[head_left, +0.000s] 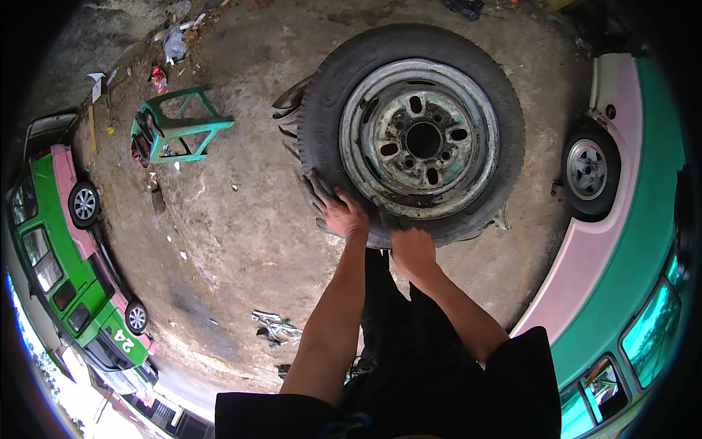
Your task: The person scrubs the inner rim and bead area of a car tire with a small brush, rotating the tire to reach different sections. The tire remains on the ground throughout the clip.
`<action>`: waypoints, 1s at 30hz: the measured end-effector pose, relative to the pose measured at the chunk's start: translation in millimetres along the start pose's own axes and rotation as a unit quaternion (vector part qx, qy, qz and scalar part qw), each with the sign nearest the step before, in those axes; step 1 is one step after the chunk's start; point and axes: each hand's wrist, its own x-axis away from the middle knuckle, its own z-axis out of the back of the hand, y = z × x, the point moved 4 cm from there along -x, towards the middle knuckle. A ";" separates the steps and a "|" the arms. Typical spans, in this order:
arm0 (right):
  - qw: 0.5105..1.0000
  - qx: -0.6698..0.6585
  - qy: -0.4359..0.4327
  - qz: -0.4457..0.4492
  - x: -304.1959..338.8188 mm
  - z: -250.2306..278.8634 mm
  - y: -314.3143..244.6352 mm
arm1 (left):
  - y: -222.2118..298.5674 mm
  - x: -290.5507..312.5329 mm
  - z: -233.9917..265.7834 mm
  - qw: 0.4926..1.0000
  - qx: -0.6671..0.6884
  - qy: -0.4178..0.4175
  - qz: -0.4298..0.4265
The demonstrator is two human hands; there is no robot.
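Observation:
A black tyre (319, 124) on a worn, dirty steel rim (392, 117) is in front of me, its face toward the camera. At its near left part rests my left hand (341, 210), fingers stretched out and darkened with grime on the sidewall. My right hand (412, 247) is closed at the tyre's near edge, just below the rim. Something dark shows at its fingers, pointing toward the rim; whether it is a tool or blackened fingers I cannot make out.
A green plastic stool (175, 128) with dark items on it stands to the left. Metal parts (276, 328) lie on the concrete floor (241, 219). A green and pink van (73, 271) is on the left; another pink and green vehicle (603, 212) borders the right. Litter (174, 45) lies far left.

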 end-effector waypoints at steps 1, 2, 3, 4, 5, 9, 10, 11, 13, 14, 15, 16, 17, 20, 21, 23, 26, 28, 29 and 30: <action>0.998 0.030 -0.045 0.010 -3.6 -4.8 -2.7 | -0.3 0.2 0.0 1.000 -0.020 0.000 0.006; 0.992 0.078 -0.096 -0.002 -3.4 -8.5 -0.5 | -0.9 -0.6 -0.7 0.999 -0.036 -0.002 0.014; 0.998 0.039 -0.047 0.020 -3.0 -5.9 -3.5 | -1.8 0.4 -1.0 0.998 -0.055 -0.010 0.027; 1.000 0.019 -0.001 0.024 -5.8 -3.3 -5.2 | -0.7 1.7 -1.0 0.998 -0.052 -0.011 0.019; 0.995 -0.011 0.078 0.061 -3.0 2.8 -6.9 | -0.5 0.2 -0.9 0.998 -0.053 -0.014 0.015; 1.000 -0.014 0.001 -0.001 -5.4 -5.1 -4.1 | 0.8 0.6 0.5 0.999 -0.020 -0.021 0.019; 1.000 -0.021 0.011 -0.005 -1.9 -4.0 -3.6 | 1.0 0.5 0.8 0.999 -0.022 -0.020 0.018; 0.999 -0.013 -0.019 -0.044 -4.2 -7.9 -3.5 | 0.9 1.4 1.8 1.000 -0.020 -0.015 0.019; 0.999 -0.023 -0.016 -0.015 -4.0 -8.7 -8.9 | 1.5 0.4 0.7 1.000 -0.008 -0.011 0.015; 0.999 -0.033 -0.010 0.006 -2.7 -8.4 -11.4 | 1.7 0.2 0.1 1.000 -0.008 -0.010 0.008; 0.999 -0.017 -0.030 -0.012 -2.7 -11.0 -11.0 | 1.3 -1.0 -0.4 1.000 -0.007 -0.007 0.002; 0.999 -0.014 -0.028 -0.007 -2.8 -11.6 -12.0 | -0.2 -1.8 -1.0 1.000 -0.006 -0.009 0.006; 0.999 -0.028 0.005 0.023 -1.4 -9.2 -14.0 | 0.0 -1.9 -1.0 1.000 -0.010 0.002 -0.010; 0.998 -0.031 -0.023 -0.058 -4.6 -13.6 -9.0 | -4.1 -1.5 -2.9 1.000 -0.017 0.006 -0.020; 0.999 -0.042 -0.006 -0.022 -4.4 -12.5 -11.6 | -6.5 -1.0 -3.6 1.000 -0.019 0.003 -0.015; 0.998 -0.009 -0.062 -0.031 -8.3 -18.9 -13.9 | -10.0 -0.7 -4.6 1.000 -0.021 0.001 -0.014; 0.994 -0.050 0.088 0.035 -9.4 -10.5 -20.9 | -10.7 -2.8 -5.2 1.000 -0.010 0.010 -0.025; 0.999 -0.010 0.048 0.018 -7.6 -15.6 -16.6 | -9.0 -2.7 -4.9 1.000 -0.007 0.008 -0.016; 1.000 0.008 0.018 0.013 -5.2 -18.3 -12.7 | -6.7 -2.2 -4.1 1.000 -0.012 0.008 -0.019; 0.998 -0.017 0.051 0.024 -4.4 -16.1 -9.9 | -4.4 -1.6 -3.8 1.000 -0.019 0.004 -0.016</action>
